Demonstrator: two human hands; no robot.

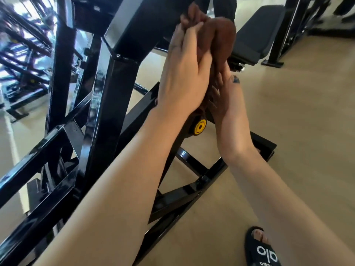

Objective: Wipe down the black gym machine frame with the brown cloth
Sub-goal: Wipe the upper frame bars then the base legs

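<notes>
Brown cloth (221, 33): bunched between both hands, up against the black frame (107, 104) near its upper joint.
Left hand (180, 79): fingers curled round the cloth's upper part, grasping it.
Right hand (226, 104): under the cloth, fingers seemingly curled into its lower folds.
Handling: soft, light and limp; it will likely slump unless gathered, so take it in a wad with a flat face outward.
Frame surface: glossy painted steel, rigid, probably slippery.
Nearby: yellow knob (199, 127), padded seat (255, 41).

two hands (182, 77), one brown cloth (221, 35), one black frame (107, 89), one yellow knob (199, 127)
</notes>
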